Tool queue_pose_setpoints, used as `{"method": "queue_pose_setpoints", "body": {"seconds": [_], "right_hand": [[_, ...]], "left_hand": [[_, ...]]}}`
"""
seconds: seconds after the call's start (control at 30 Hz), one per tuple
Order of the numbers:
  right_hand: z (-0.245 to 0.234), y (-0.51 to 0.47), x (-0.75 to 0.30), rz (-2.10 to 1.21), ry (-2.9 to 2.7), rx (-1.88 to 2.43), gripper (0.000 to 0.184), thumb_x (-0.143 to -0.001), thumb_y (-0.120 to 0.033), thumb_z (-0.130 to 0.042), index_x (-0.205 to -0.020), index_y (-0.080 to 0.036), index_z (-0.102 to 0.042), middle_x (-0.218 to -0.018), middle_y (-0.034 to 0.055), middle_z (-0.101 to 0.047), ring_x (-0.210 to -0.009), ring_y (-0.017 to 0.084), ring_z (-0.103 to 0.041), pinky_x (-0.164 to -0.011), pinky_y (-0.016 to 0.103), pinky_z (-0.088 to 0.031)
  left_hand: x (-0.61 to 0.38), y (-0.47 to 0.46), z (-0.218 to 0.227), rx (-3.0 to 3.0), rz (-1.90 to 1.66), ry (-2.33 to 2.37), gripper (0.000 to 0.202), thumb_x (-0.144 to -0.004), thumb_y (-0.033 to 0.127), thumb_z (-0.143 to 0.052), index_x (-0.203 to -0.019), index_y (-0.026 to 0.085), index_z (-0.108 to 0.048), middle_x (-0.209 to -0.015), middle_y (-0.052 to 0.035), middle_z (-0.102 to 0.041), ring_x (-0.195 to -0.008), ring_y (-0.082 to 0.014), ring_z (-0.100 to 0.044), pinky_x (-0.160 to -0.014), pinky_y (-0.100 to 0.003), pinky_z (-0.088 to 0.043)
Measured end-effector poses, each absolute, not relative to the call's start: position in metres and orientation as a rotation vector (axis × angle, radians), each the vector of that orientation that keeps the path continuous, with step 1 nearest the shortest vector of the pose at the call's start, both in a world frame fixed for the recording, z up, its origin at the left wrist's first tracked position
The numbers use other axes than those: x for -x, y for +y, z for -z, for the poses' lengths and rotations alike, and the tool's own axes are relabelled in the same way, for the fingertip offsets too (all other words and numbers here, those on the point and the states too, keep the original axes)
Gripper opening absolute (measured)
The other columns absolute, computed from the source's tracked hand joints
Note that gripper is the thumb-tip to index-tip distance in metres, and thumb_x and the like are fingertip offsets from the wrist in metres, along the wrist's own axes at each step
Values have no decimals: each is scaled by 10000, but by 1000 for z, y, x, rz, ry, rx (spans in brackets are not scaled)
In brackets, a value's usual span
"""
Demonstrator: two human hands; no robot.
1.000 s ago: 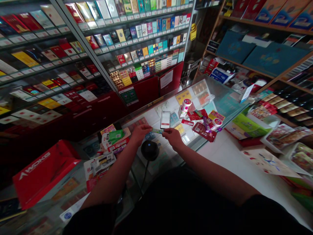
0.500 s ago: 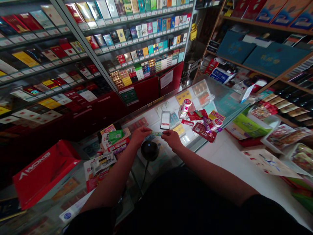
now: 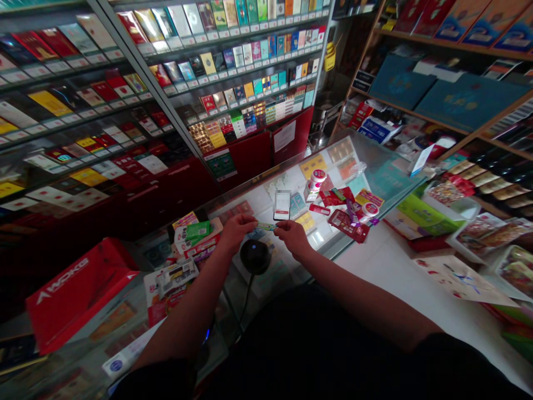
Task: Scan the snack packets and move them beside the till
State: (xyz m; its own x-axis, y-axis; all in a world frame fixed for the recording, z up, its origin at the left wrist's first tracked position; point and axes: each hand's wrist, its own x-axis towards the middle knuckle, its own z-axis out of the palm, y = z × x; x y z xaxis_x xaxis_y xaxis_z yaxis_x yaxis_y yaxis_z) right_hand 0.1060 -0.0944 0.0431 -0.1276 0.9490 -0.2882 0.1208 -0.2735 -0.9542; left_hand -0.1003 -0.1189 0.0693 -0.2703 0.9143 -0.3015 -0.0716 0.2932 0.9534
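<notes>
Over a glass counter, my left hand and my right hand pinch the two ends of a small green strip-shaped packet. Both hands are closed on it, held just above a round black device with a cable. A phone with a lit screen lies on the glass just beyond the packet.
Small red packets and round tubs are scattered to the right of the phone. Green and red packs lie to the left, and a red box sits farther left. Cigarette shelves rise behind the counter. Snack trays stand right.
The two hands with the packet have dipped slightly nearer the black device. Otherwise nothing has moved.
</notes>
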Motion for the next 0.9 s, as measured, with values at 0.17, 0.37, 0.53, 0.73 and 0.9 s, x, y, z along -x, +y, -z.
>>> {"method": "queue_pose_setpoints", "body": {"seconds": [0.17, 0.37, 0.53, 0.73, 0.9], "right_hand": [[-51, -96, -107, -1505, -1242, 1354, 282, -714, -329, -772, -954, -183, -743, -779, 21, -749, -729, 173, -672, -713, 304, -538], [-64, -102, -108, -1481, -1299, 1309, 274, -732, -339, -774, -958, -186, -748, -805, 27, -758, -755, 185, -690, -733, 316, -541], [-71, -109, -120, -1506, -1301, 1275, 298, -733, -360, -775, -977, -193, -742, -836, 41, -777, -806, 209, -719, -777, 343, -558], [-64, -122, -163, -1504, -1216, 1372, 378, -713, -418, -788, -993, -167, -746, -830, 75, -787, -770, 221, -726, -763, 363, -572], [-57, -145, -204, -1472, -1142, 1532, 430, -660, -432, -823, -985, -160, -750, -821, 98, -789, -760, 238, -737, -754, 375, -588]], "left_hand": [[99, -123, -81, -856, -1220, 1511, 383, -575, 375, -935, -838, 168, -748, -789, -37, -731, -665, -147, -617, -656, -287, -488], [92, -134, -102, -908, -1159, 1438, 381, -578, 366, -940, -854, 170, -764, -806, -45, -742, -683, -160, -637, -680, -307, -509], [99, -150, -112, -793, -1330, 1510, 380, -596, 359, -928, -876, 181, -744, -803, -24, -729, -668, -144, -618, -649, -284, -488], [121, -184, -102, -520, -1730, 1706, 427, -616, 400, -883, -936, 187, -696, -847, -1, -698, -663, -109, -582, -633, -254, -458], [119, -226, -79, -271, -1815, 1760, 472, -596, 405, -882, -959, 188, -671, -808, 18, -676, -621, -100, -577, -599, -248, -456]]}}
